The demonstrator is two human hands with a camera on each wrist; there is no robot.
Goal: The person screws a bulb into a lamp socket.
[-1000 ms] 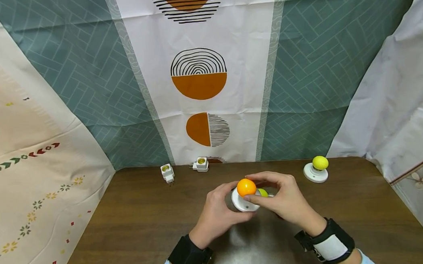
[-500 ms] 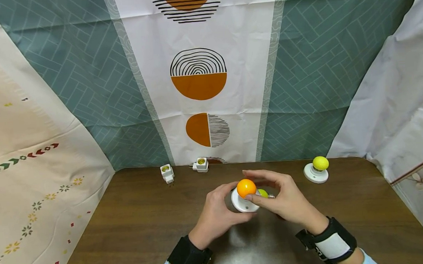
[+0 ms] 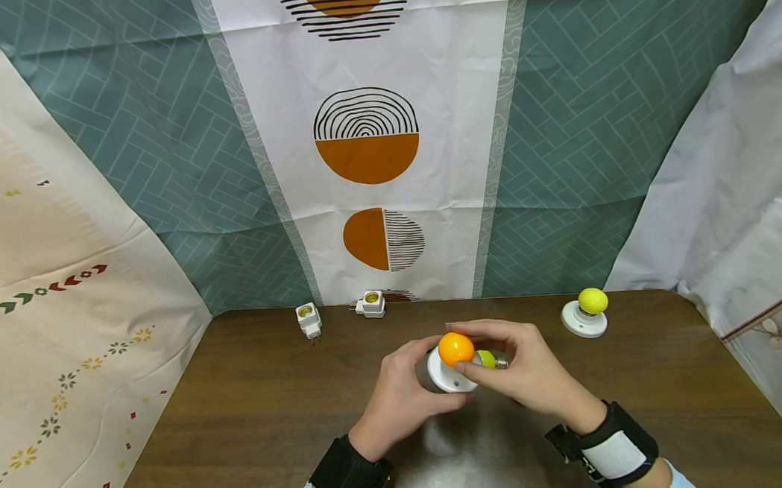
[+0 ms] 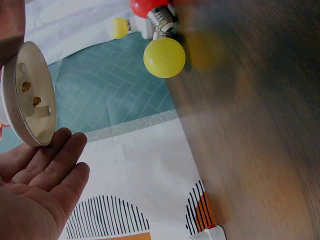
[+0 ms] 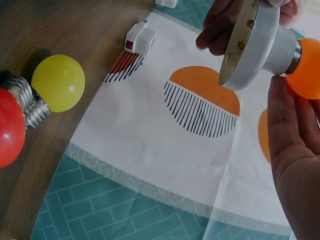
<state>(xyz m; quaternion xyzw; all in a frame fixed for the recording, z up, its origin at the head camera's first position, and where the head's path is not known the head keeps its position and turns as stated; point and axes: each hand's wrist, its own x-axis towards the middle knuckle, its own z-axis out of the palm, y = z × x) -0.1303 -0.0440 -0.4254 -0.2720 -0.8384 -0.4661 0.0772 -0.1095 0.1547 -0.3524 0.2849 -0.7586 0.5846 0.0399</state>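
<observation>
My left hand grips the rim of a round white lamp holder between thumb and fingers, raised over the table. In the left wrist view its hollow underside with brass screws shows. An orange light bulb sits in the holder's socket, its metal collar showing in the right wrist view. Around that bulb are the thumb and fingers of my right hand, pinching it from the right. On the table below lie a yellow bulb and a red bulb; my right hand hides the red one in the head view.
Two white plug-in bulb sockets, one upright-looking socket and another socket, lie at the table's back edge. At back right, a yellow bulb stands in a round white holder. A patterned cloth hangs behind the table.
The right hand's fingers shift slightly around the orange bulb, first lifting outward, then settling back. The left hand and lamp holder stay nearly still.
</observation>
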